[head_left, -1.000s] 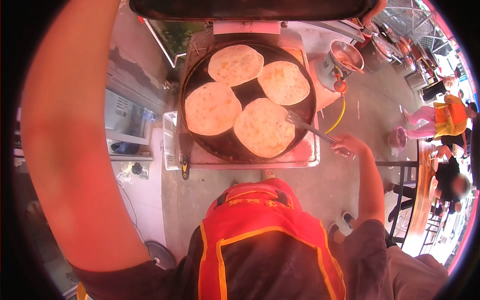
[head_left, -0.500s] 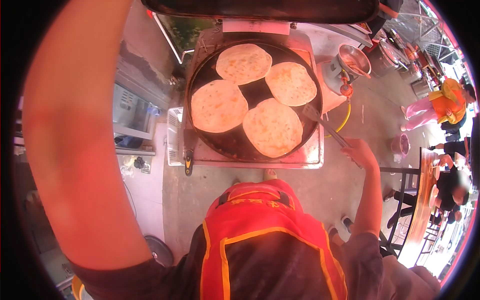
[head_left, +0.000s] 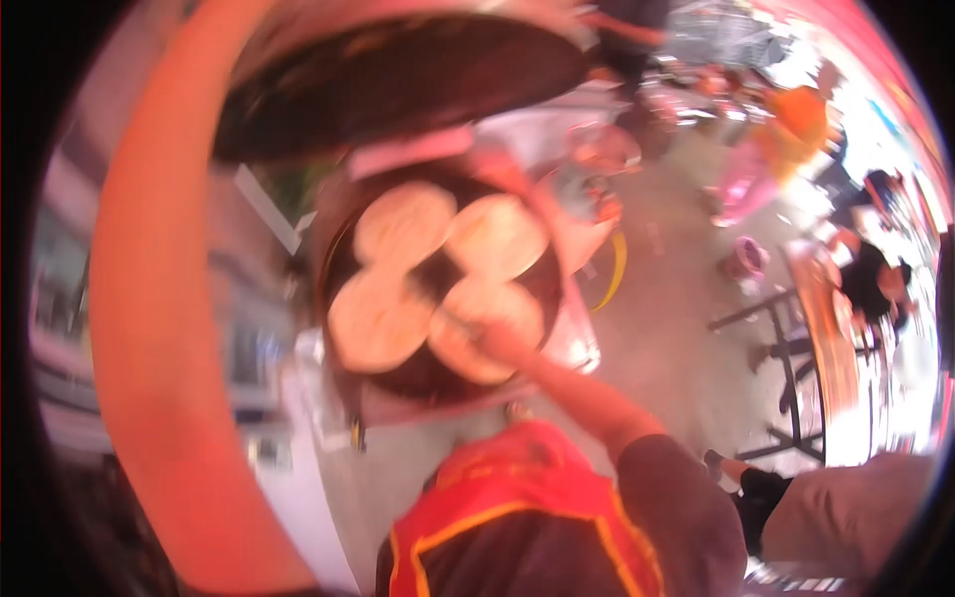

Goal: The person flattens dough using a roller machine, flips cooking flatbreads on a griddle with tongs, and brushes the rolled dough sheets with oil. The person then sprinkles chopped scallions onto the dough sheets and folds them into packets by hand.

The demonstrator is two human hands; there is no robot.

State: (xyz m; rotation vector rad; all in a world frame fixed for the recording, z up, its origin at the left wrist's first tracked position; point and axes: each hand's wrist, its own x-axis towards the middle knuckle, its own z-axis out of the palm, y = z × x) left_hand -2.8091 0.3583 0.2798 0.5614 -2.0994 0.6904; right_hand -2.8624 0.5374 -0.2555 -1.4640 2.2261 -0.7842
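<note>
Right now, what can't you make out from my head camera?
In the head view:
- Left grip: cut off by the top edge.
- Right grip: motion blur hides exact finger placement on the spatula.
- Flatbreads: blur hides any browning; the griddle hides undersides.
- Apron: blur makes any writing unreadable.

Being blocked beyond the round black griddle [head_left: 428, 382] by a raised, dark round lid [head_left: 408, 85]; opening rightward over grey floor [head_left: 657, 333].

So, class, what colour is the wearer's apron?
The apron is red, edged in yellow-orange; it shows best in the head view.
</note>
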